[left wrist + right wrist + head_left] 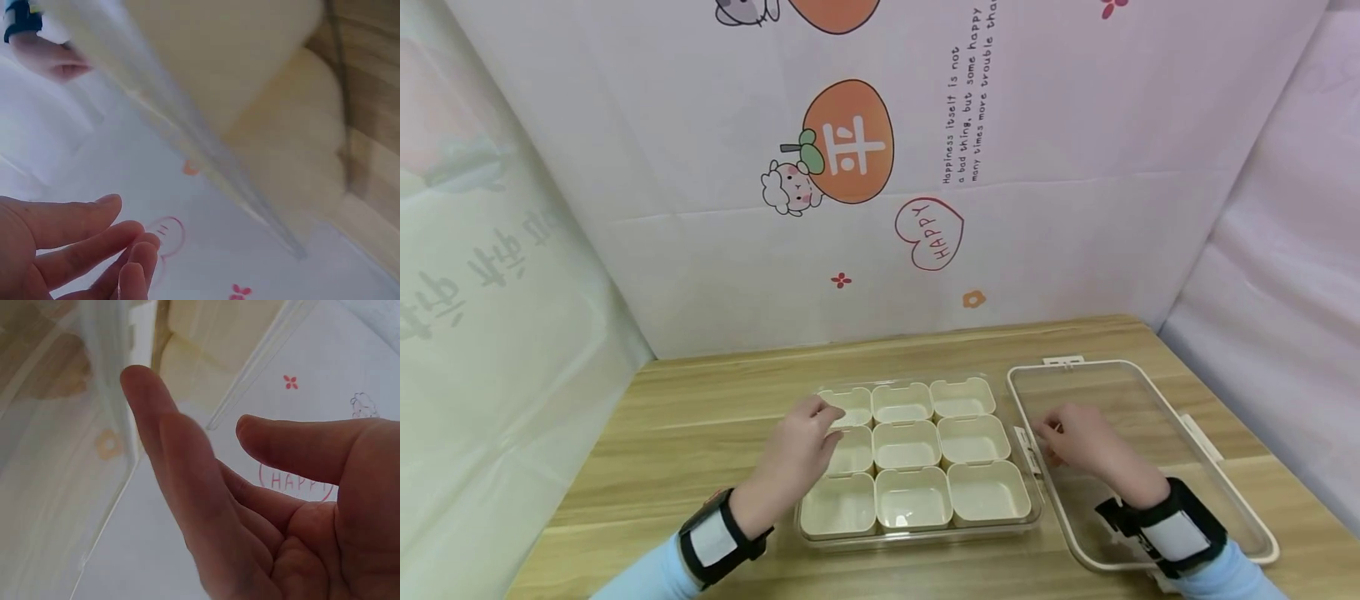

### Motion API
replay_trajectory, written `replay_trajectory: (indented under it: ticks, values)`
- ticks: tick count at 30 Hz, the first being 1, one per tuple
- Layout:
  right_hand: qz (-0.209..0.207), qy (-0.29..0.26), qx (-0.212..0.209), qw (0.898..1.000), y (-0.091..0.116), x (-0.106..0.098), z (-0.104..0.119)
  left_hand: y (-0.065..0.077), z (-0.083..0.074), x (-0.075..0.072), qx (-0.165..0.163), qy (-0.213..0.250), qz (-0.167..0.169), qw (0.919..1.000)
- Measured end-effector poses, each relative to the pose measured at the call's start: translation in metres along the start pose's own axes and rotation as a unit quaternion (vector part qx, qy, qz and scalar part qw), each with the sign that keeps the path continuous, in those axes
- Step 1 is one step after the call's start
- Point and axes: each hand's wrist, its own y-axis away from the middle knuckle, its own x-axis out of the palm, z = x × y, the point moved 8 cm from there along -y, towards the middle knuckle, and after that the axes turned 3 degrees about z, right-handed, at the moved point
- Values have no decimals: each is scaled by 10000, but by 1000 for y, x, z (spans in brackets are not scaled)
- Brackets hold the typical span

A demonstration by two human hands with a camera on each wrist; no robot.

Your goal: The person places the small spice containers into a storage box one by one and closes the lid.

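Observation:
A transparent storage box (917,542) sits on the table, holding several cream open-topped bins (906,446) in rows. Above its left column is my left hand (797,450), thumb and fingertips apart with nothing between them. The left wrist view shows that hand (94,250) with loosely bent fingers beside the box's side wall. To the right, the box's transparent lid (1120,467) lies flat with its pale rim and side clips. My right hand (1078,437) is over the lid's left edge, close to a clip (1028,450). In the right wrist view, that hand's (250,512) fingers are extended and hold nothing.
The wood-grain table (685,433) reaches back to a white printed cloth (1060,250) hanging behind it. White cloth also hangs at the left (512,333) and right (1285,317) sides. A small reddish thing (713,497) shows partly behind the left wrist.

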Motion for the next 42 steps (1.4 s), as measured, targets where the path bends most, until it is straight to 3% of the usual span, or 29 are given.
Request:
replay_trajectory:
  ticks: [9,19,26,35,42]
  values:
    - [-37,183,245,9995,-2,-7,-19,18,40,14,-1104,159,214,9935]
    - [-273,630,345,9970,0,-20,-35,28,58,31,-1905,467,772,9775]
    - [-357,760,497,9952,1,-29,-51,29,63,36,-2026,642,731,9744]
    - [-769,1146,447,9894,1,-48,-77,28,64,38,-1996,750,702,9745]
    - [-496,1132,770,9893,3,-62,-108,27,63,38,-1975,702,733,9750]
